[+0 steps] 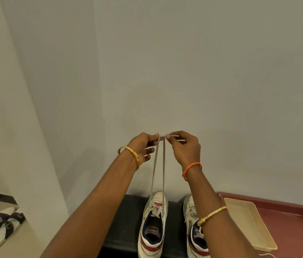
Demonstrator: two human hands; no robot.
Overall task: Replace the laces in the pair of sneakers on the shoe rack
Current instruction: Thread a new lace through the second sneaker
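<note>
Left hand (143, 146) and right hand (185, 148) both pinching grey lace (158, 164) ends, raised well above the left sneaker (153, 224).

Two white-and-red sneakers (153, 226) side by side on dark rack (124, 220), grey lace (159, 164) stretched upward.

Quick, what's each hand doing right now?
Left hand: pinching one end of the lace.
Right hand: pinching the other end, pulled up from the left sneaker.
</note>
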